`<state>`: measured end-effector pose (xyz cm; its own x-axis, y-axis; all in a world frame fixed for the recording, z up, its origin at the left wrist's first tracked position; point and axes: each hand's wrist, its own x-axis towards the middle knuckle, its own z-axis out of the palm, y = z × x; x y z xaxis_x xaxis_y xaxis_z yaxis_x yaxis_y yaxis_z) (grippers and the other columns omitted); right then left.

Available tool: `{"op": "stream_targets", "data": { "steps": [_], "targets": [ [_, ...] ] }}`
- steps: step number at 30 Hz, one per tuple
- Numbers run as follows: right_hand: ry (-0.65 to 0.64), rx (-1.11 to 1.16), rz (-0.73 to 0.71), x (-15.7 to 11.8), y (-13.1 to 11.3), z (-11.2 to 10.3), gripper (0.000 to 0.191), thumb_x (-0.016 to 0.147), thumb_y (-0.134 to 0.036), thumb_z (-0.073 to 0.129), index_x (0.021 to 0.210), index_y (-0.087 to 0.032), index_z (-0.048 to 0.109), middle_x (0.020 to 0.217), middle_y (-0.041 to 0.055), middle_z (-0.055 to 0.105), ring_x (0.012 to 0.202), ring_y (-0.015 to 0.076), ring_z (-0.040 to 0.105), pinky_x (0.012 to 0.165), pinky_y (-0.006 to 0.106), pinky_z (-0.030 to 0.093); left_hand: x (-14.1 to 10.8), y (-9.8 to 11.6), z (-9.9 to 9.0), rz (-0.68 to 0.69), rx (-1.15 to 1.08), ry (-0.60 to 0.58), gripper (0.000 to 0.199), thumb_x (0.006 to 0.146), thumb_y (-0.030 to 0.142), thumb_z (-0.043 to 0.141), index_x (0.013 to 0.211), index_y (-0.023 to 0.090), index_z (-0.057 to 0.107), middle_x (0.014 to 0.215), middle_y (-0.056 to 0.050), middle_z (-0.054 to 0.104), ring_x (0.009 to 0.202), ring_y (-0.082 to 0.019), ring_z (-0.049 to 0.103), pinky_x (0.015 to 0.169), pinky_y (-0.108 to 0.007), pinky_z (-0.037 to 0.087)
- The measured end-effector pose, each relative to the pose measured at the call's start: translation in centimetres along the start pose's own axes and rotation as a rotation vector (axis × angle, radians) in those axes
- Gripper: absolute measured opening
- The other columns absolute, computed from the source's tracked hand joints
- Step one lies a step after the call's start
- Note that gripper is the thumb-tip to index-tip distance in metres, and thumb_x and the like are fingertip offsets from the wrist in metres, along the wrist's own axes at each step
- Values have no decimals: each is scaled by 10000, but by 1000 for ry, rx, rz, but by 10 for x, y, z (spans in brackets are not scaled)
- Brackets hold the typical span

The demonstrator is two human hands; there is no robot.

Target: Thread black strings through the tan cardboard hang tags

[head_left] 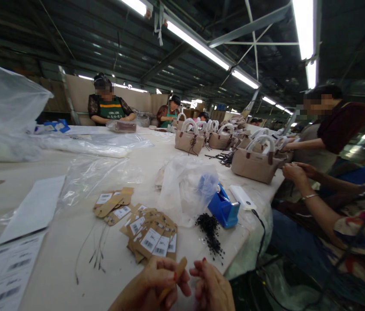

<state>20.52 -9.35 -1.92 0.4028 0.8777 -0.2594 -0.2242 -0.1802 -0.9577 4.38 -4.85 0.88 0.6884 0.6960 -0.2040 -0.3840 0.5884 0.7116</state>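
Observation:
At the bottom centre my left hand is closed on a brown cardboard hang tag, seen nearly edge-on. Just to its right, my right hand has loosely bent fingers, apart from the tag, with nothing visible in them. Beyond my left hand a fanned pile of brown hang tags with white barcode stickers lies on the table. Further left is a smaller group of tags with dark strings trailing toward me. A heap of black tag strings lies beyond my right hand.
A blue tape dispenser, a crumpled clear bag and a white power strip stand ahead. Beige handbags line the far right. Barcode sticker sheets lie left. Co-workers sit or stand around; one person's hands are at right.

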Motion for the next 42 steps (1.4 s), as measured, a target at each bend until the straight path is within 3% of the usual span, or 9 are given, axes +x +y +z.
{"op": "stream_targets", "data": {
  "steps": [2, 5, 12, 17, 24, 29, 33, 36, 42],
  "targets": [
    [-36, 184, 180, 10, -15, 4, 582, 450, -603, 792, 733, -111, 661, 687, 84, 715, 325, 35, 443, 302, 149, 267, 1, -5, 0, -41, 12, -41, 281, 575, 285, 706, 794, 111, 671, 749, -117, 705, 457, -77, 501, 429, -188, 272],
    [-31, 378, 298, 17, -28, 10, 541, 329, -427, 888, 665, -99, 619, 574, 39, 682, 311, -6, 392, 293, 109, 237, 1, -7, 4, -56, 59, -25, 285, 583, 279, 695, 803, 98, 679, 751, -114, 697, 459, -67, 483, 429, -182, 269],
    [-26, 487, 565, 11, -28, 14, 548, 159, -306, 912, 567, -76, 629, 388, -29, 585, 267, -9, 412, 247, 81, 290, 2, 0, 8, -60, 101, 80, 310, 517, 299, 738, 746, 92, 701, 752, -92, 681, 433, -66, 468, 413, -193, 271],
    [49, 497, 377, 22, -31, -5, 574, 173, -345, 916, 600, -98, 623, 398, -58, 584, 271, -10, 420, 250, 78, 311, 1, 3, 4, 33, 75, 203, 274, 576, 271, 738, 805, 124, 702, 802, -68, 681, 455, -67, 491, 462, -203, 302],
    [-78, 286, 272, 31, -32, -20, 565, 311, -505, 871, 579, -116, 561, 388, -50, 572, 228, 7, 397, 231, 102, 271, 1, 5, 6, 72, 62, 217, 370, 563, 339, 775, 837, 100, 705, 801, -100, 688, 485, -81, 502, 484, -206, 307],
    [-395, 73, 381, 28, -30, -25, 510, 417, -525, 829, 563, -113, 565, 358, 6, 580, 205, 33, 408, 234, 110, 187, 0, 6, 4, 68, 28, 216, 339, 605, 308, 757, 877, 112, 704, 836, -101, 689, 524, -99, 532, 521, -219, 349],
    [-241, -13, 197, 23, -30, -29, 523, 492, -614, 758, 589, -148, 541, 402, -29, 585, 212, 18, 373, 259, 121, 166, -1, 12, 9, 69, 9, 193, 345, 650, 307, 732, 918, 92, 704, 837, -109, 688, 567, -124, 560, 543, -230, 380],
    [-354, -252, 61, 12, -29, -26, 488, 647, -633, 657, 655, -145, 623, 398, -26, 558, 286, 36, 400, 312, 137, 234, 0, 15, 15, 113, -40, 164, 384, 661, 329, 730, 960, 91, 692, 873, -134, 699, 617, -156, 586, 582, -254, 419],
    [-157, -586, -714, 0, -36, -5, 249, 851, -407, 545, 829, -234, 722, 669, 6, 647, 633, 120, 625, 606, 164, 473, 4, 12, 11, 114, -176, 140, 396, 728, 358, 640, 987, 60, 664, 882, -182, 708, 643, -188, 607, 579, -273, 438]
  ]
}}
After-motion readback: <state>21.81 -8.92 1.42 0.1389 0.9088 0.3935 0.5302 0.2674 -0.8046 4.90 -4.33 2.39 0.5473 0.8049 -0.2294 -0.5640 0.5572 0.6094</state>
